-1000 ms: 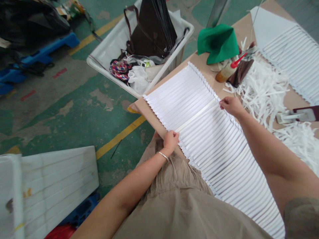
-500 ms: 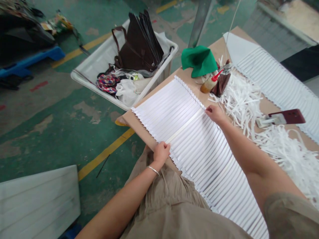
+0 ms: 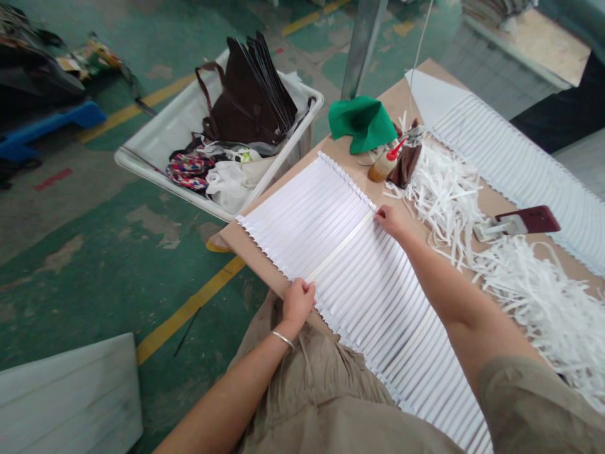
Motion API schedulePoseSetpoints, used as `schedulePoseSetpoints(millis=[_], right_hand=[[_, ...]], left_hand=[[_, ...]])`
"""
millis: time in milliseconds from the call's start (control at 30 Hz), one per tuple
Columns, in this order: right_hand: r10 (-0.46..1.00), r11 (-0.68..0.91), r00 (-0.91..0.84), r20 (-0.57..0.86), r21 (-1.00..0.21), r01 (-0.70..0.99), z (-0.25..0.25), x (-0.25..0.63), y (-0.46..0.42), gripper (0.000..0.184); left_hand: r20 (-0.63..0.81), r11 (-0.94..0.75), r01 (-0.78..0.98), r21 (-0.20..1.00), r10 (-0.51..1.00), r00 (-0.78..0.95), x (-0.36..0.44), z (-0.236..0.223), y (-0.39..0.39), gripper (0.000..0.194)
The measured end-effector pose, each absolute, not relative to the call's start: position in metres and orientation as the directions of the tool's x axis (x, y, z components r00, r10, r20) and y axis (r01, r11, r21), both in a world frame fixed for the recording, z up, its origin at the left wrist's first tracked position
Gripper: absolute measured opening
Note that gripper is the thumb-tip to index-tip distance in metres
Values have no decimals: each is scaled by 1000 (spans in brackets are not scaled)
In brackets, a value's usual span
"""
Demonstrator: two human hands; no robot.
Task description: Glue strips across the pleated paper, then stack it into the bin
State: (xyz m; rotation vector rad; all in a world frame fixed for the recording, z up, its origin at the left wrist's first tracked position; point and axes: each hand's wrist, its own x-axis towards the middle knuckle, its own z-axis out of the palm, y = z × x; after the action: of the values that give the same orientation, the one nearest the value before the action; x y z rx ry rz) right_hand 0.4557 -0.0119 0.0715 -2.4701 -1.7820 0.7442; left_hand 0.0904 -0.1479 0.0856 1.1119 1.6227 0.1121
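A long white ribbed sheet [image 3: 302, 221] with scalloped side edges lies across the table and runs down past my waist. One paler white strip [image 3: 338, 247] stretches over it from side to side. My left hand [image 3: 299, 302] pinches the near end of this strip at the sheet's left edge. At the right edge, my right hand [image 3: 388, 221] pinches the far end. The strip looks straight and flat between the two hands. Beyond my right hand lies a tangled heap of loose white strips [image 3: 449, 195].
A glue bottle [image 3: 384, 165] with a red nozzle stands beside green cloth [image 3: 363, 123]. A phone [image 3: 534, 219] rests in a stand on the strips. Another ribbed sheet [image 3: 501, 139] lies farther right. A white bin [image 3: 142, 142] with dark bags adjoins the brown table [image 3: 265, 268].
The view has shifted, so the table and bin appear farther left and lower. Both hands keep their pinch at the strip's ends, with no clear movement along the sheet.
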Motion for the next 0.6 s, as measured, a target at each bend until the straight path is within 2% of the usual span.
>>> schedulePoseSetpoints(millis=[200,333,500,600], right_hand=[[882,-380,262,-393,-260,888,71,449,-8,9],[880,-423,334,-338,-236,875,75,450,-11,13],[859,-500,465,-215,-156,852,91,501,-67,28],[820,-555,537,-197,-43,831,104,550,-125,34]], left_hand=[[-705,530,613,586,706,63,91,84,-147,26],[-706,541,586,603,704,77,91,91,-144,23],[-712,581,481,657,687,143,66,111,-151,24],[-722,605,448,658,676,146,40,117,-160,30]])
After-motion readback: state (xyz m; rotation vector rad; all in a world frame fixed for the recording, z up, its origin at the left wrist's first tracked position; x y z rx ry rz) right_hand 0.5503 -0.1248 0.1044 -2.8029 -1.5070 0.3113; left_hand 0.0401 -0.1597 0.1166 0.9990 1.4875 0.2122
